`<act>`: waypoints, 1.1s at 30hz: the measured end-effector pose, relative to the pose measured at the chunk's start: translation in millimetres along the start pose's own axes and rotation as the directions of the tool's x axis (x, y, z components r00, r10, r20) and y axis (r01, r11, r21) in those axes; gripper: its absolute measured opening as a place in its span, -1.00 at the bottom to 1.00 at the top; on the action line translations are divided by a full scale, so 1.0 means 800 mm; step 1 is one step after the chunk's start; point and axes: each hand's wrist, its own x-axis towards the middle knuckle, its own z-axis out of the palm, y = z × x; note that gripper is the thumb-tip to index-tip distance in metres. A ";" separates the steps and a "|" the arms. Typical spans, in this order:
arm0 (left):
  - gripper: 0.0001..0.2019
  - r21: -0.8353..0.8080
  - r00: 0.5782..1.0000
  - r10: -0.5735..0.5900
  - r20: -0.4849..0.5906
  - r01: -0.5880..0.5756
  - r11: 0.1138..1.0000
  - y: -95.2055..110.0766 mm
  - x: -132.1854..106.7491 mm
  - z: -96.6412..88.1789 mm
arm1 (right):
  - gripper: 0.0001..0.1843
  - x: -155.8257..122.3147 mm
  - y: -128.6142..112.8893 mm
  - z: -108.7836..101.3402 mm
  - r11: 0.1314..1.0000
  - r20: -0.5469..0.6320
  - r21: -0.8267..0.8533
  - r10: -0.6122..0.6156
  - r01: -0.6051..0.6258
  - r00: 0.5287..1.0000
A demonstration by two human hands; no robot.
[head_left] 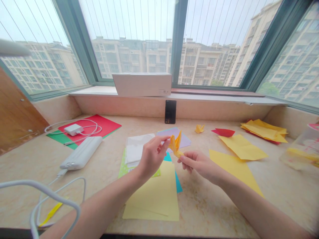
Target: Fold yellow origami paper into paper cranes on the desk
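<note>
Between my two hands a folded yellow origami paper piece (176, 144) is held up above the counter, with pointed flaps standing upright. My left hand (155, 151) pinches its left side near the top with thumb and fingertips. On the lower right end, the thumb and forefinger of my right hand (193, 161) are closed. Below lie a pale yellow sheet (154, 196), blue paper (178, 182), white paper (137, 146) and lilac paper (183, 138). A smaller folded yellow paper piece (199, 128) sits farther back, to the right.
Yellow sheets (243, 147) and a red folded paper (223, 132) lie at right, beside a clear plastic bag (302, 149). A white power bank (81, 152), cables and a charger (73, 129) on red paper (107, 124) are at left. A phone (170, 112) leans at the back.
</note>
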 end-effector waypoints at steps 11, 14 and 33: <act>-0.87 0.055 0.996 0.085 -0.032 -0.083 0.995 0.006 -0.003 0.000 | -0.62 0.006 0.014 0.000 0.948 -0.098 -0.311 -0.106 0.071 0.990; -0.88 0.074 0.989 0.144 -0.033 -0.141 0.987 0.008 -0.004 0.000 | -0.67 0.005 0.013 -0.007 0.885 -0.131 -0.434 -0.246 0.167 0.961; -0.87 0.102 0.873 0.471 0.126 -0.484 0.869 0.021 -0.020 -0.001 | -0.92 -0.017 -0.015 -0.003 0.500 -0.105 -0.611 -0.820 0.614 0.563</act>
